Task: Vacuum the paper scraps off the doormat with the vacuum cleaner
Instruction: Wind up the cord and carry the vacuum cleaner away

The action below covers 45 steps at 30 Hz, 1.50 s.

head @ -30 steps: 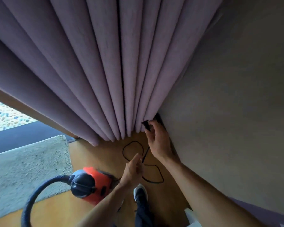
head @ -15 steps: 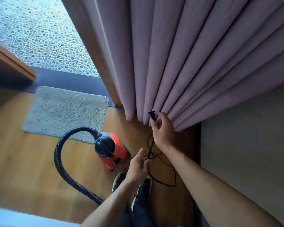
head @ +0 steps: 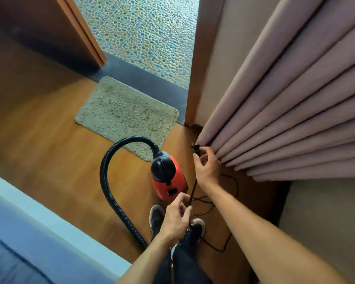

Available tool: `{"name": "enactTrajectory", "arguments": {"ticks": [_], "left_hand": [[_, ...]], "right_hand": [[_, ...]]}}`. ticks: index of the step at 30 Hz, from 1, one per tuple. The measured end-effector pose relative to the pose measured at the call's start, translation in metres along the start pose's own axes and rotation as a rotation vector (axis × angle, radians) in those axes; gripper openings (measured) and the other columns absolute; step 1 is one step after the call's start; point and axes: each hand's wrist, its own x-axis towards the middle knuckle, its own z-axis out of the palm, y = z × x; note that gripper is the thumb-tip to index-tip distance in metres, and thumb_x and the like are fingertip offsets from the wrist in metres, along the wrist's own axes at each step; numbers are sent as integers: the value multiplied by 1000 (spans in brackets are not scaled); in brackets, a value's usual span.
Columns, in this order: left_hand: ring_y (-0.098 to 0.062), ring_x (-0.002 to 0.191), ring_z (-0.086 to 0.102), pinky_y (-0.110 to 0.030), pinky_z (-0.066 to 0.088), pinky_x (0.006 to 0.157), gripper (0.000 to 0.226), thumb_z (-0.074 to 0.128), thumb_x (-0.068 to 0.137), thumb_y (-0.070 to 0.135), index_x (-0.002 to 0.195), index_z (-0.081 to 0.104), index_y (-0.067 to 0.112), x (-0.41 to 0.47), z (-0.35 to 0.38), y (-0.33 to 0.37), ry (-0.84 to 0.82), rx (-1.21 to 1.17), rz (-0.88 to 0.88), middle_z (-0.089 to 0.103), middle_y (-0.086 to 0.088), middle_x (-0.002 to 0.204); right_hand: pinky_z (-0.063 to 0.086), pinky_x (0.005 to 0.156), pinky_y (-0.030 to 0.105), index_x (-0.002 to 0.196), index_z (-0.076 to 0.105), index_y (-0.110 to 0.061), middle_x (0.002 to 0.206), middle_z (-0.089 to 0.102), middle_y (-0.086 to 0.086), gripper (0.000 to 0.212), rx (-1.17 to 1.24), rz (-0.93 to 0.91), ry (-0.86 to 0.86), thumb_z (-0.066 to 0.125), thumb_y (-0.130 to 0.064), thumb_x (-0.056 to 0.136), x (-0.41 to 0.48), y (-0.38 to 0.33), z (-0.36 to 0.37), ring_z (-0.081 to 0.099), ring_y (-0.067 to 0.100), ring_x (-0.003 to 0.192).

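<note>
A small red and black vacuum cleaner (head: 166, 178) stands on the wooden floor just in front of my feet, its black ribbed hose (head: 108, 177) arching to the left and back toward me. Behind it lies the beige doormat (head: 121, 111) at the open doorway; no paper scraps are discernible on it. My right hand (head: 206, 168) pinches the black power plug (head: 195, 148) close to the curtain's lower edge. My left hand (head: 177, 217) grips the black cord (head: 193, 187) lower down. Loose cord loops on the floor to the right.
Pink pleated curtain (head: 285, 111) hangs at the right against a beige wall. A pebble-patterned floor (head: 143, 31) lies beyond the dark threshold. A wooden door (head: 39, 27) stands open at the upper left. A blue-grey furniture edge (head: 29, 232) fills the lower left.
The view has swung left and down from the curtain and wall to the doorway and mat. My right hand has carried the plug away from the wall; both hands still hold the cord.
</note>
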Motion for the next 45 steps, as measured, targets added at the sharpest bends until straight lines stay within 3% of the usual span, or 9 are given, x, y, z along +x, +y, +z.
{"name": "enactTrajectory", "arguments": {"ticks": [3,12,18,23,27,33,39,45], "left_hand": [[-26,64,68,-38,58,66,24,58,96,16,99,52,39,5,-11,-22,8,-19,-33,60,-7,65],[-23,63,67,-39,59,67,28,59,96,15,97,52,42,37,-49,-81,42,-104,-140,64,-9,68],[-5,62,63,-18,53,63,20,57,99,16,110,53,32,64,-60,-103,32,-161,-192,62,0,69],[-17,73,69,-38,61,74,21,56,97,20,104,50,39,93,-50,-123,28,-203,-269,66,-3,82],[-15,71,69,-36,60,71,20,56,98,20,105,50,37,113,-39,-138,52,-233,-298,65,-1,85],[-14,67,69,-38,60,71,16,53,100,19,106,50,34,142,-21,-162,101,-291,-350,66,-2,75],[-18,66,71,-48,60,73,21,53,98,22,100,46,41,179,10,-200,176,-304,-397,66,1,68],[-17,70,71,-47,60,74,21,53,98,21,98,46,41,207,29,-234,219,-314,-411,69,3,82]], "right_hand": [[52,66,43,103,63,-19,74,61,-1,14,-28,2,-60,65,-25,90,-4,-4,27,58,19,70],[51,71,39,107,63,-20,72,58,-6,17,-131,6,-188,64,-28,92,-3,-3,113,59,15,73],[54,76,44,108,61,-24,78,59,-6,16,-156,27,-226,62,-30,92,5,11,160,60,15,78],[55,75,44,108,60,-27,82,59,-3,16,-210,15,-258,61,-30,93,14,35,191,59,16,79],[52,71,33,110,62,-22,84,55,-3,17,-258,-15,-306,61,-28,94,26,53,211,55,14,78],[45,71,29,108,63,-21,87,51,-1,17,-283,-58,-365,63,-26,92,41,94,243,51,11,74],[53,84,42,107,65,-25,95,46,-4,18,-268,-72,-372,64,-31,90,50,143,283,59,22,91],[49,92,42,108,63,-27,100,44,-1,21,-259,-52,-343,61,-36,89,55,185,313,56,23,98]]}}
